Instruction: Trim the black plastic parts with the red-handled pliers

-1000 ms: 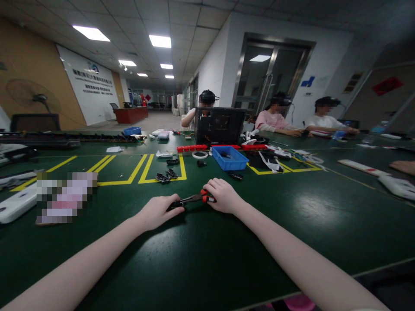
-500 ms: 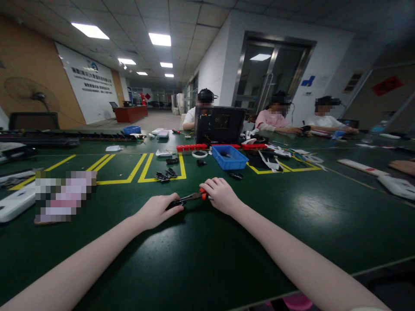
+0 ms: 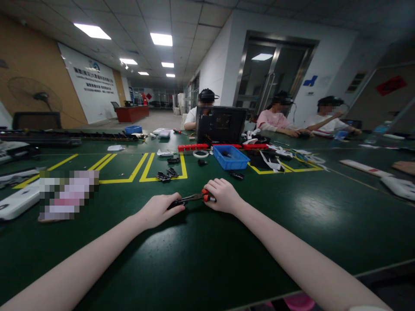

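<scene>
My right hand [image 3: 223,195] is closed around the red-and-black handles of a pair of pliers [image 3: 196,197]. The jaws point left, toward my left hand [image 3: 159,211]. Between its thumb and fingers, my left hand pinches a small black part [image 3: 177,204], and the plier tips meet that part. Its exact kind is too small to make out. Beyond my hands lie several black pieces [image 3: 167,174] inside a yellow-taped rectangle. A blue bin [image 3: 231,160] with a dark item in it stands just past my right hand, and another black piece [image 3: 237,176] lies in front of it.
A roll of tape [image 3: 200,153] and red power strips [image 3: 193,147] lie before a large black case [image 3: 219,125]. White devices [image 3: 19,201] are at the left. Across the green table [image 3: 201,259] sit several people; a hand [image 3: 403,166] shows at the right edge.
The plier handles look slightly more spread in my right hand. My left hand keeps its pinch on the black part. Across the table, one person at the right has raised a hand.
</scene>
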`<state>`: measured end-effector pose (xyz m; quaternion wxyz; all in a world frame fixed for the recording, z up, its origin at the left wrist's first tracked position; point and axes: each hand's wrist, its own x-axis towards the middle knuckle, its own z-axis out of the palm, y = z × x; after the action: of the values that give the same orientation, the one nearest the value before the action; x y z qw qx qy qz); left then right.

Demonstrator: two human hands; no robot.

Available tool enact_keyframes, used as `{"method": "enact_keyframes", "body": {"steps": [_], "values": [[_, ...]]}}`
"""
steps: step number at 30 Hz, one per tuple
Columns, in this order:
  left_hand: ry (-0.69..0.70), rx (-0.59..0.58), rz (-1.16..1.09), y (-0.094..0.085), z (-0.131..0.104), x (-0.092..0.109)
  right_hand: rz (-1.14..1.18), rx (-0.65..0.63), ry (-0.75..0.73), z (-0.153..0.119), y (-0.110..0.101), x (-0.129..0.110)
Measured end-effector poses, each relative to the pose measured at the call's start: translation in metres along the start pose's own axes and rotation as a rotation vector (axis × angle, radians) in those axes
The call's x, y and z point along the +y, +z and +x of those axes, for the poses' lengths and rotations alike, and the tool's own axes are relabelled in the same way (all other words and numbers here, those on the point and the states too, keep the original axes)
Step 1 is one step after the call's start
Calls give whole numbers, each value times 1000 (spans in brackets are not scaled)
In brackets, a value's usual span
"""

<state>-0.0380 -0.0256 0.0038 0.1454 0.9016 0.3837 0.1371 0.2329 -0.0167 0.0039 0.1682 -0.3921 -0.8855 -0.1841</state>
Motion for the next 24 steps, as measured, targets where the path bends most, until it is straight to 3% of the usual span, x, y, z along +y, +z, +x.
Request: {"method": "enact_keyframes", "body": {"steps": [24], "values": [[6, -12, 19, 0, 2, 0, 16, -114, 68, 4, -2, -7]]}}
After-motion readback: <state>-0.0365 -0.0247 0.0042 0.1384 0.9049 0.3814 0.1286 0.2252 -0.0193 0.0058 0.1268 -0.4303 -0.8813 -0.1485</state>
